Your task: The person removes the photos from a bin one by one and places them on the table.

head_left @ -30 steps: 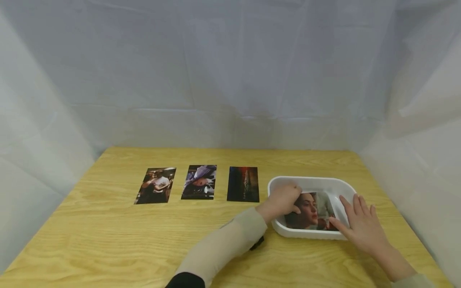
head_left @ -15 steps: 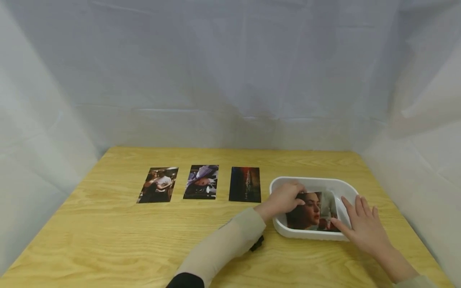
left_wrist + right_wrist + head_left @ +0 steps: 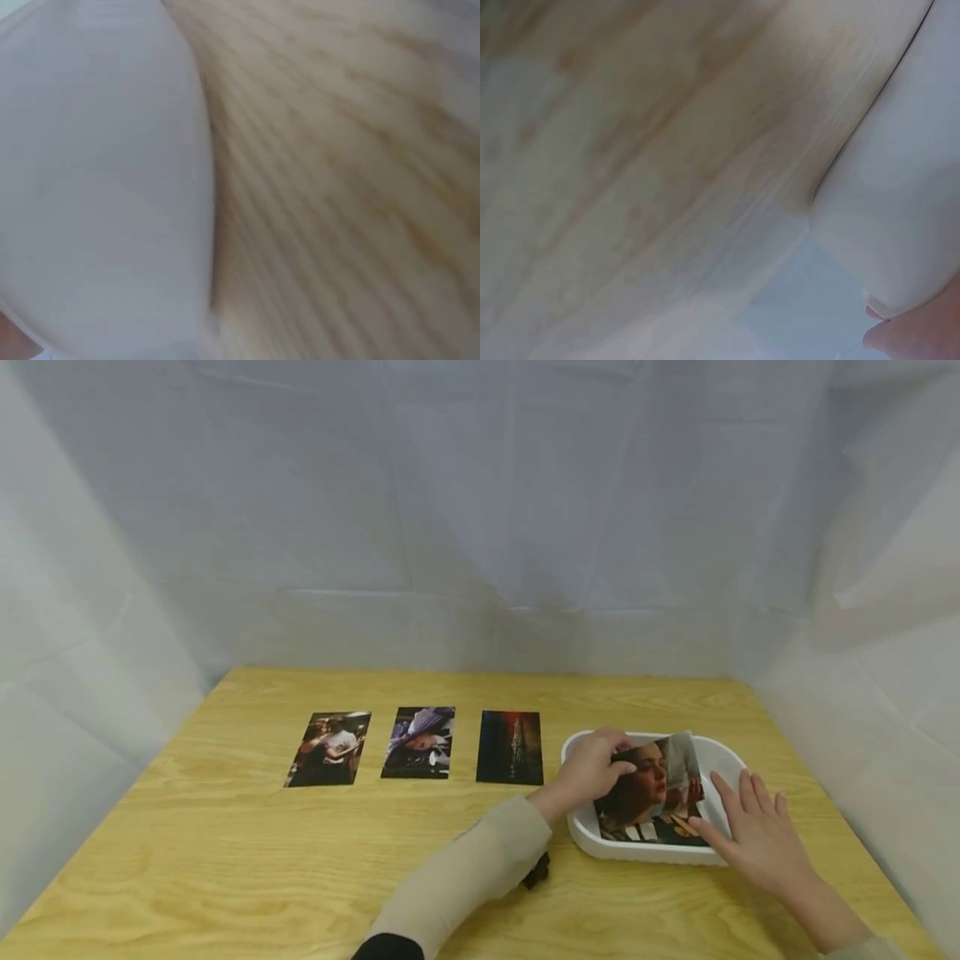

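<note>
Inside a white tray (image 3: 652, 853) at the table's right lies a small pile of photo prints. My left hand (image 3: 588, 770) reaches over the tray's left side and pinches the top print, a close-up portrait (image 3: 637, 789), by its upper left corner. That print is tilted up, along with a greyish print (image 3: 682, 768) behind it. More print surface (image 3: 663, 831) shows beneath them. My right hand (image 3: 761, 839) rests on the tray's right rim with fingers spread, its thumb near the prints. In both wrist views the tray's outer wall (image 3: 112, 172) hides the prints.
Left of the tray, three prints lie apart in a row: a couple print (image 3: 330, 747), a purple-toned print (image 3: 418, 742) and a dark print (image 3: 510, 747). A small black object (image 3: 537, 870) shows by my left sleeve. White sheeting (image 3: 480, 527) surrounds the wooden table (image 3: 300, 860).
The portrait and greyish prints have risen and tilted in my left hand, uncovering another print below. My right hand has stayed on the rim.
</note>
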`<state>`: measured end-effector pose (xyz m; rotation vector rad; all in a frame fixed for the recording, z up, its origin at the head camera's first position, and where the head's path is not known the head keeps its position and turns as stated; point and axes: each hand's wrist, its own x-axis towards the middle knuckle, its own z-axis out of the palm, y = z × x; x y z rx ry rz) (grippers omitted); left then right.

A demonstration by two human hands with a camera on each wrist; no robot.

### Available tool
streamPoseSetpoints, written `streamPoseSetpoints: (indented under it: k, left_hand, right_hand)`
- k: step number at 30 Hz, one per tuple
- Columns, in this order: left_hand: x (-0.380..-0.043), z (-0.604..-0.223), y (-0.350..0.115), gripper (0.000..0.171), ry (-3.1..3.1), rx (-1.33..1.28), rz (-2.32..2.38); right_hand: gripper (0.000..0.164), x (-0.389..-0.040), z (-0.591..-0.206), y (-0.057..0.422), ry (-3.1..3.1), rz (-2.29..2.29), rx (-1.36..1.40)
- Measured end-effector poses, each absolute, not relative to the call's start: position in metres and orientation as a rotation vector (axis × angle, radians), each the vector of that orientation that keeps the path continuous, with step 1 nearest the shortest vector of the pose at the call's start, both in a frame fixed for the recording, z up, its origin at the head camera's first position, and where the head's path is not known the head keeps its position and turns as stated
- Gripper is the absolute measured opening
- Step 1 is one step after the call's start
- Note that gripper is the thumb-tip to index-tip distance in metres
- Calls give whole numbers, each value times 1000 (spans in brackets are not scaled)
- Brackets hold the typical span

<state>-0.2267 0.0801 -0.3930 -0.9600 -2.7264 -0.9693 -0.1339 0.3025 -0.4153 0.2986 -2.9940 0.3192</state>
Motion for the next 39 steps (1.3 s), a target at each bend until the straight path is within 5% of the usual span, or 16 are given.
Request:
streamPoseSetpoints:
  k: [18, 31, 39]
  left_hand:
    - [-219, -376, 49, 15, -2237, -527, -1791]
    - [-197, -368, -17, 30, -2108, -223, -2354]
    - [-179, -376, -57, 28, -2169, -63, -2320]
  right_hand:
    - [76, -135, -417, 303, -2982, 300, 291]
    - [76, -133, -415, 300, -2995, 313, 282]
    - [76, -133, -413, 300, -2990, 304, 301]
